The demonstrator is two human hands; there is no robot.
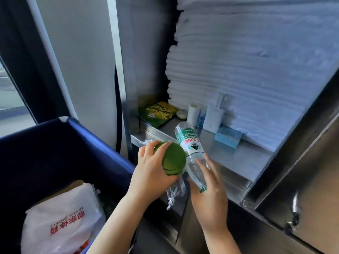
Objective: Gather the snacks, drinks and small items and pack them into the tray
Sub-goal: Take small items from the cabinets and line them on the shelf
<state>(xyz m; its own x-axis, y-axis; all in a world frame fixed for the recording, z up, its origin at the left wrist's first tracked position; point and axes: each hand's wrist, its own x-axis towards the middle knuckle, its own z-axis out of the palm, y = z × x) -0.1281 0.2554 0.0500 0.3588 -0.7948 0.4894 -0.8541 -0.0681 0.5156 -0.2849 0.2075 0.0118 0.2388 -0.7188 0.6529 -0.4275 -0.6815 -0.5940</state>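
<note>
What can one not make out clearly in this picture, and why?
Head view:
Green round container in the left hand: its end and the fingers hide its body.
Clear plastic water bottle in the right hand: small label print unreadable.
Small blue item beside the white roll: blurred, too small.
White plastic bag with red letters: opaque, cut by bottom edge.

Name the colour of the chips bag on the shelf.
Chips bag: green with yellow lettering, clearest in the head view.
</note>
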